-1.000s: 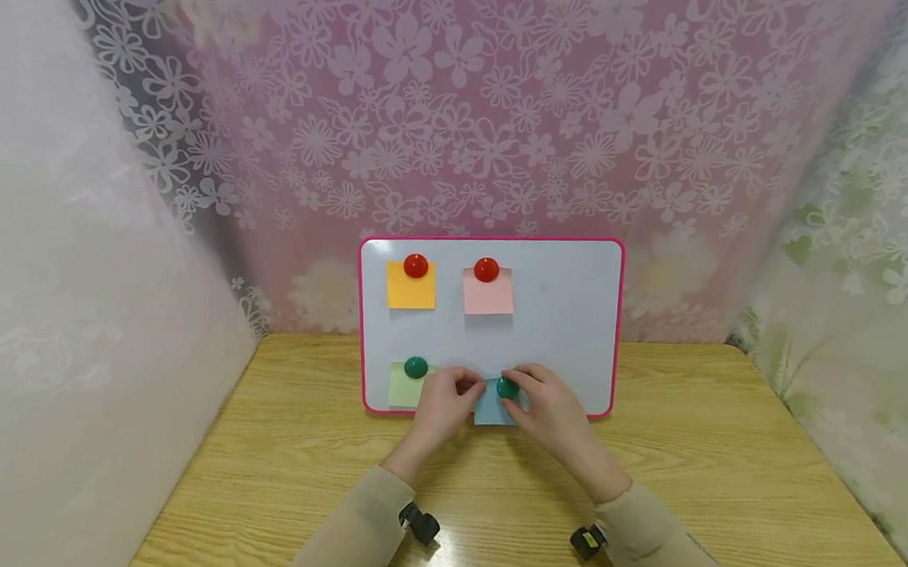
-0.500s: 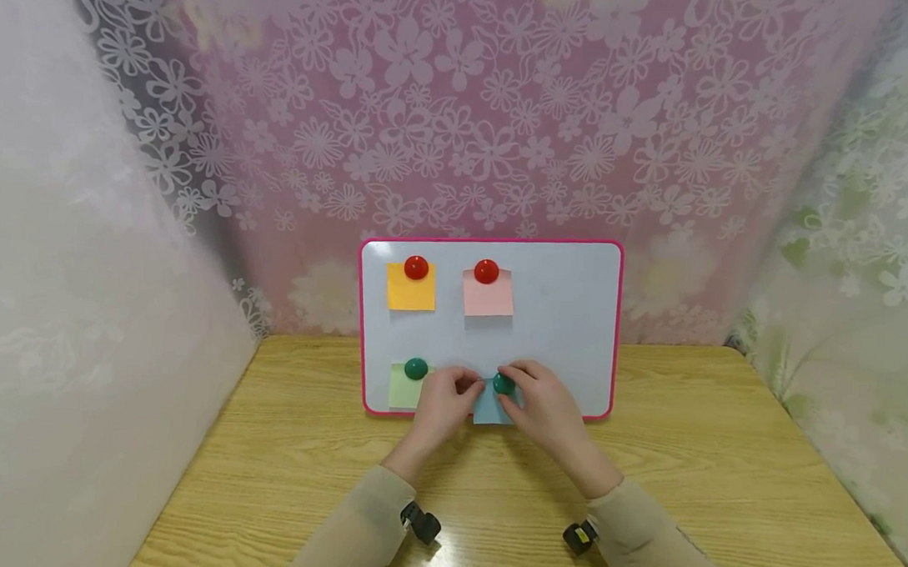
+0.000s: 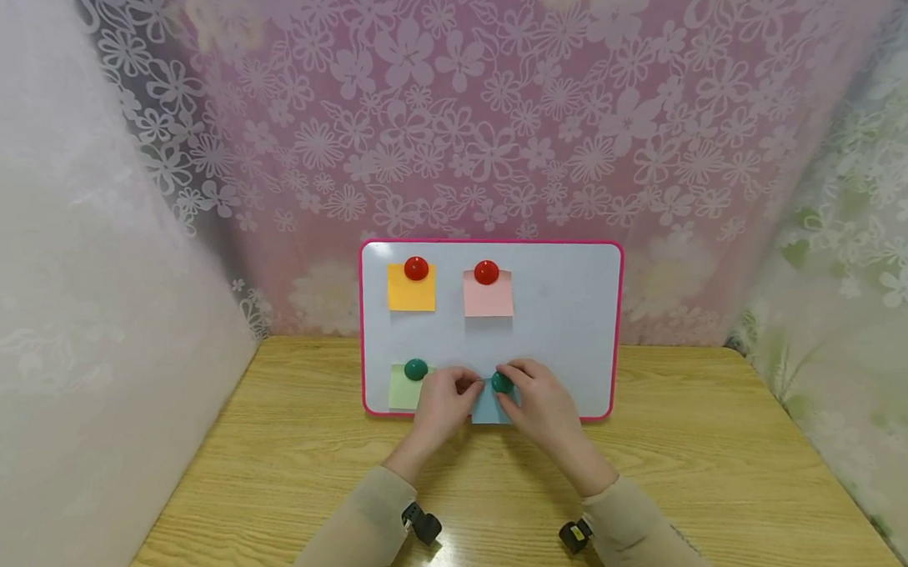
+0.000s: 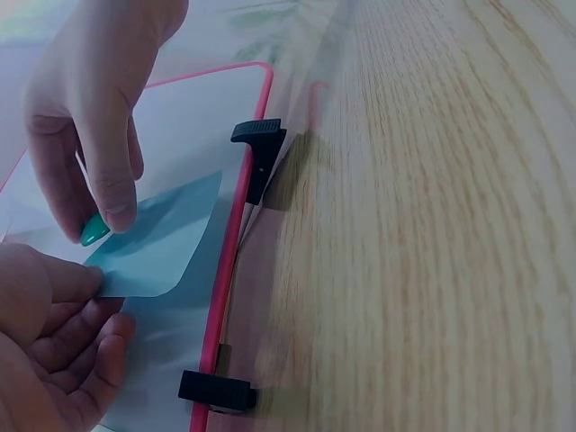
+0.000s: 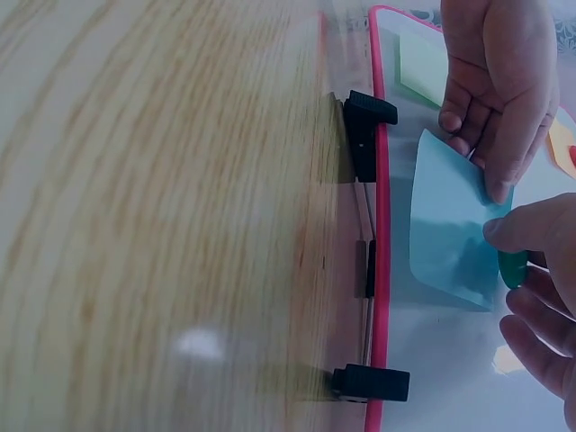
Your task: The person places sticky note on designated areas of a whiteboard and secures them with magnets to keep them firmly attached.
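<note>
A blue sticky note [image 3: 489, 408] lies against the lower middle of a pink-framed whiteboard [image 3: 565, 321]. My left hand [image 3: 444, 400] pinches the note's upper left corner between thumb and fingers. With thumb and fingertips, my right hand [image 3: 546, 408] grips a round green magnet [image 3: 501, 382] at the note's top edge. In the right wrist view the blue note [image 5: 450, 220] bows out from the board at its lower end, and the green magnet [image 5: 512, 268] shows under the right thumb. The left wrist view shows the left hand [image 4: 63, 333] holding the note's corner.
Red magnets hold an orange note [image 3: 411, 292] and a pink note [image 3: 488, 297] along the board's upper part. A green magnet [image 3: 416, 369] holds a light green note [image 3: 403, 390] at lower left. Black feet [image 4: 216, 391] support the board on the wooden table [image 3: 268, 444].
My right hand has shifted slightly left and up with the green magnet, farther onto the blue note's top edge. The left hand keeps its pinch on the corner, almost unmoved.
</note>
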Available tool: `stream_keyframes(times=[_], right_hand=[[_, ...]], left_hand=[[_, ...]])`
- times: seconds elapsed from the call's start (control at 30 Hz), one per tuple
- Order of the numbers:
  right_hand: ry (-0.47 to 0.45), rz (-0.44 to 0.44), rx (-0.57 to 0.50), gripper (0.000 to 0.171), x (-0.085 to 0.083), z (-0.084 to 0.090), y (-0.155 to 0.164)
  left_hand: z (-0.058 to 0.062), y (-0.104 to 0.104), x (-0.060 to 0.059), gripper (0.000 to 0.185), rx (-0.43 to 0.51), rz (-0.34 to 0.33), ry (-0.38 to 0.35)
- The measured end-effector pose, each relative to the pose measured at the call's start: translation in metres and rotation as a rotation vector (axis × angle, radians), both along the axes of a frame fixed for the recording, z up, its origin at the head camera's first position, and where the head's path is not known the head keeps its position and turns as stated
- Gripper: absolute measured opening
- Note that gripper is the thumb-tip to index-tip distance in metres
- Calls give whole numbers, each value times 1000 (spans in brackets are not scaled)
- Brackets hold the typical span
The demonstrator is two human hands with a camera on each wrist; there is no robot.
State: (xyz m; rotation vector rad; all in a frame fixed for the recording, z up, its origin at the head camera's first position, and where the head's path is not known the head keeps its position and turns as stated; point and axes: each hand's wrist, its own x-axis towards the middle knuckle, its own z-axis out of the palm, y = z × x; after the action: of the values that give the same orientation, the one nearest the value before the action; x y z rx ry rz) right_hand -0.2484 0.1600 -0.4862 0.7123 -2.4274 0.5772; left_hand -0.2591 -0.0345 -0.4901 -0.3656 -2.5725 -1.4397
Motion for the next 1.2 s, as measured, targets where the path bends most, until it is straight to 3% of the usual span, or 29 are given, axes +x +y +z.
stream_keyframes(times=[1.2], right_hand=[[43,-19,23,41,-1,-1,-7]], left_hand=[[3,4,4,11,-8,37,26]])
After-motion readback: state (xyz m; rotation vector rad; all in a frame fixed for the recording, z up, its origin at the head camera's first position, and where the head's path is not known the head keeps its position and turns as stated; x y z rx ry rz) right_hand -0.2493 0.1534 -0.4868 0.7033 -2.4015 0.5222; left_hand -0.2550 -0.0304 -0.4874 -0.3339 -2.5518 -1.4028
